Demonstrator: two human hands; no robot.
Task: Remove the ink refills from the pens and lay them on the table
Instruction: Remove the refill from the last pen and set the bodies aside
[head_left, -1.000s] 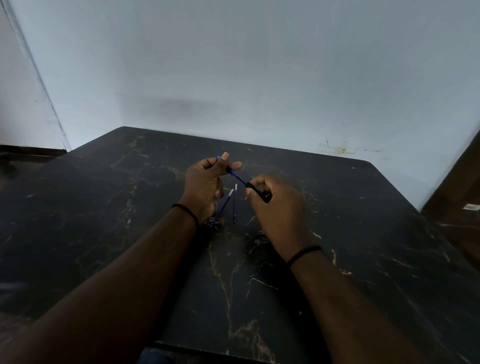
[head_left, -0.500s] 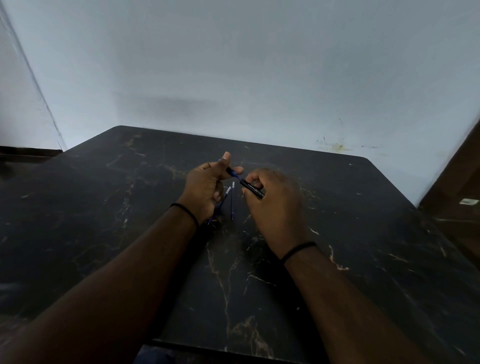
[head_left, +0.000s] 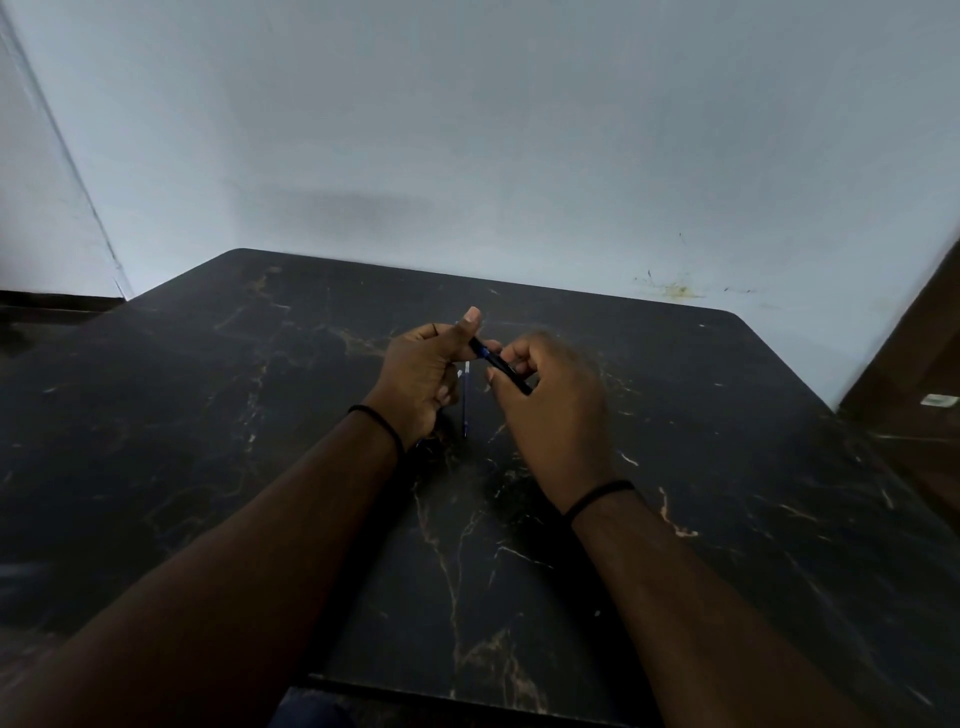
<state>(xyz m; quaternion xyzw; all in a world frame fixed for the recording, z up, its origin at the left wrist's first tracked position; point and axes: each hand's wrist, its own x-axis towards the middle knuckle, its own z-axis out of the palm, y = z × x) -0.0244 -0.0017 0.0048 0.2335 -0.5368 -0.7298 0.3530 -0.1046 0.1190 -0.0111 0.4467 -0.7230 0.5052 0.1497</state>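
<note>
Since a second ago the hands have closed together, so the left hand (head_left: 415, 374) and right hand (head_left: 545, 395) both pinch one pen (head_left: 498, 364) above two refills (head_left: 466, 400) lying on the tabletop (head_left: 727, 467), the next refill seemingly not yet freed.

Both hands over worktop (head_left: 727, 467) centre, close together, left hand (head_left: 415, 379) left of right hand (head_left: 550, 415). Pen (head_left: 501, 366) spans the gap between them, held at both ends, above the surface. One refill (head_left: 465, 402) lies on the worktop directly below the pen, between the hands, pointing away from the person. A second one just left of it, mostly hidden behind the left hand. Wall (head_left: 519, 130) behind worktop's far edge.
</note>
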